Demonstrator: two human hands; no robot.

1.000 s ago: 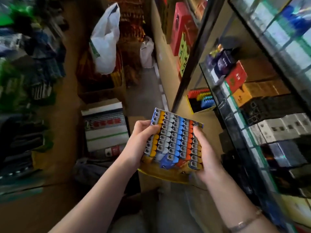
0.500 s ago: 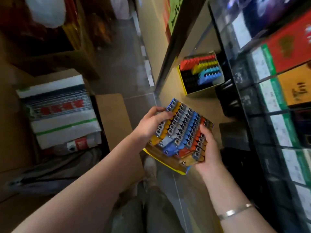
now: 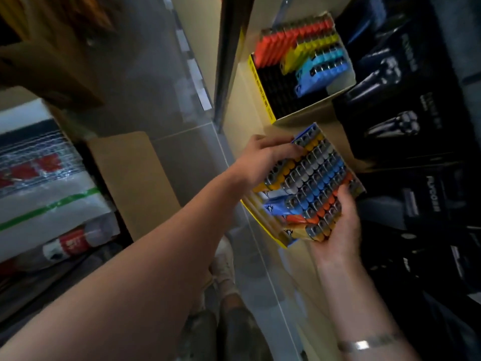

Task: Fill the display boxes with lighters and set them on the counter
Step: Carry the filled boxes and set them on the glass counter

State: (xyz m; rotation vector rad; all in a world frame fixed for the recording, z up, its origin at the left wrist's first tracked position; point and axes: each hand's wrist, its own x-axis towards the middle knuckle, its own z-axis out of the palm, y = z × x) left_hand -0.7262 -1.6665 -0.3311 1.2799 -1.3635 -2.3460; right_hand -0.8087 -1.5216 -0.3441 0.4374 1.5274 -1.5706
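Since 0.5 s ago: both hands and the full display box [image 3: 307,188] have shifted right and toward the beige counter [image 3: 242,118]; box now hangs over the counter edge, tilted, not set down. View has swung closer to the shelving.

Full box: yellow cardboard, packed with upright lighters [image 3: 315,178] in diagonal colour bands, namely yellow, grey, blue, orange. Metal tops face the camera. 1 blue lighter lies loose across the near rows.

Left hand [image 3: 263,160]: on the box's left side, fingers curled over the top edge and onto the lighter tops, gripping. Forearm crosses the frame from lower left.

Right hand [image 3: 338,230]: cupped under the box's near right corner, thumb up along the orange row, holding it. Silver bracelet [image 3: 364,345] on that wrist.

Second display box [image 3: 263,84]: sits farther back on the counter, apart from the held box. Partly filled, with red, yellow, light blue and darker blue lighters in stepped rows toward its far right side; black interior bare at the near left.

Right of counter: dark boxes [image 3: 390,126] printed with shaver heads, stacked behind glass. Lettering blurred.

Left, at floor level: open cardboard carton [image 3: 130,173], plastic-wrapped white bundle with red marks and green tape [image 3: 46,194]. Grey tiled floor [image 3: 156,74]. Person's shoe [image 3: 223,267] below the box.
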